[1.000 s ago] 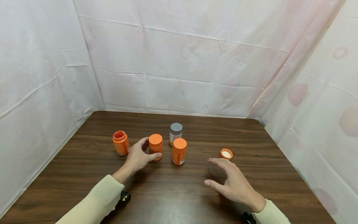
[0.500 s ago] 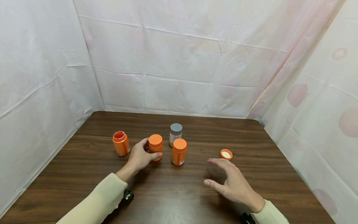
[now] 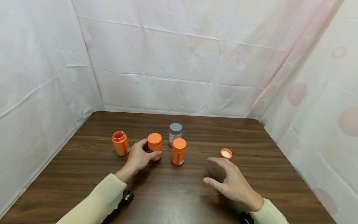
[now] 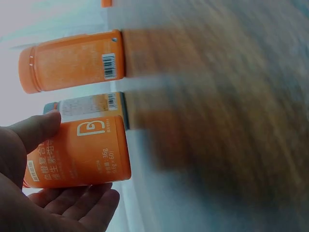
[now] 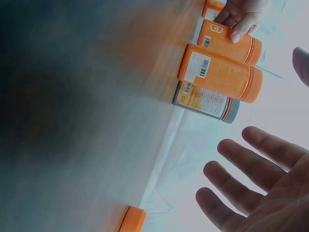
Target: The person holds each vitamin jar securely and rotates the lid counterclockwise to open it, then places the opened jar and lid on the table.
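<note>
My left hand [image 3: 137, 158] holds a capped orange pill bottle [image 3: 154, 141] upright, thumb on its near side and fingers round the back. In the left wrist view, white lettering shows on this bottle's label, and its base is just off the tabletop or touching it; I cannot tell which. To its right stands a second capped orange bottle [image 3: 179, 151], with a grey-capped bottle [image 3: 175, 129] behind that one. My right hand [image 3: 232, 183] hovers over the right side of the table, fingers spread, holding nothing. Just beyond its fingertips lies an upturned orange cap [image 3: 226, 154], pale inside.
An uncapped orange bottle [image 3: 121, 146] stands to the left of my left hand. The dark wooden table [image 3: 167, 193] ends at the back and sides against pale hanging sheets [image 3: 179, 62].
The bottle in my left hand has turned slightly and shifted a little to the left; white marking now shows low on its front. My right hand has hardly moved.
</note>
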Demonstrator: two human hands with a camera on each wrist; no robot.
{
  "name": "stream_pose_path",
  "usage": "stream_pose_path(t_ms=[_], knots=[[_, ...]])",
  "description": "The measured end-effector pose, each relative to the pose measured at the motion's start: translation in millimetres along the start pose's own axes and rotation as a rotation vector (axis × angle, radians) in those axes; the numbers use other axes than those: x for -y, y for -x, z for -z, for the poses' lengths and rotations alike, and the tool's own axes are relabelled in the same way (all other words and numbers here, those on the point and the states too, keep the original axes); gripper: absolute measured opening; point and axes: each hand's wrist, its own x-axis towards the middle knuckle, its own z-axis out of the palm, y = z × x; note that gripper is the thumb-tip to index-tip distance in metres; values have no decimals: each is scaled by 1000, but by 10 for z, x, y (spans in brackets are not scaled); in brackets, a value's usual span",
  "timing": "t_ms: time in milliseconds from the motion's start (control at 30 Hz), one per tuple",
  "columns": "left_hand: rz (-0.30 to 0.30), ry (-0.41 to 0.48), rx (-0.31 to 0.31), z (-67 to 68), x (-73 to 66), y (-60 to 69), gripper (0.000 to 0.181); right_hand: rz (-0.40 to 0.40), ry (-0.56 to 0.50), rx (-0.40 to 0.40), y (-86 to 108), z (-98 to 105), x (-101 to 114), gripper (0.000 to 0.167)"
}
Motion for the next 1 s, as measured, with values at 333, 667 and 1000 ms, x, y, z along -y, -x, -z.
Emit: stream_pose_path(t_ms=[333, 667, 1000], knots=[[-84, -13, 2, 19, -89, 189, 68, -2, -32, 11, -43, 33, 40, 65], [-124, -1, 3, -20, -118, 343, 67, 10, -81, 8, -80, 39, 93, 62], [-172, 9, 3, -34, -146, 475, 62, 12, -110, -3, -92, 42, 128, 62]])
